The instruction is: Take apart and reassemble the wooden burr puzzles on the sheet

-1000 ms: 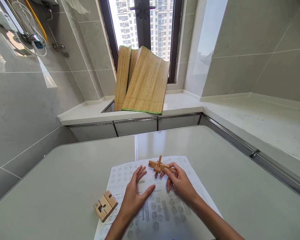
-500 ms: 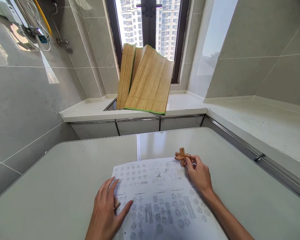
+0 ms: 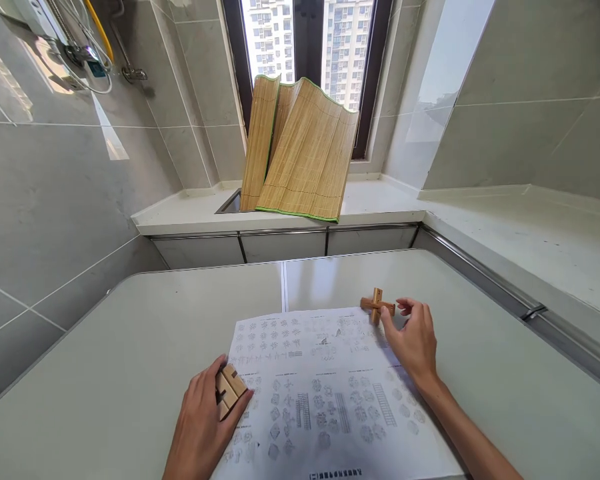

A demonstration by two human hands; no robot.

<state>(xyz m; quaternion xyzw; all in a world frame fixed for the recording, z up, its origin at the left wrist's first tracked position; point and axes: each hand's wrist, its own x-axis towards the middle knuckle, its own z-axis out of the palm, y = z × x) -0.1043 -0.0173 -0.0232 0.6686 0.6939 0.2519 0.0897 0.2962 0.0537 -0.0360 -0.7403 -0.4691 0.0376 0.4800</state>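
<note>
As the left hand (image 3: 197, 420) cups notched blocks (image 3: 233, 385), wooden sticks (image 3: 377, 304) cross

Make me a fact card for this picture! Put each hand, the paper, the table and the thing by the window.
Left hand: around the notched wooden block
Right hand: fingers spread, beside the wooden cross; touching is unclear
Paper: printed with small drawings
Table: pale, under the paper
By the window: bamboo mat, green edging
</note>
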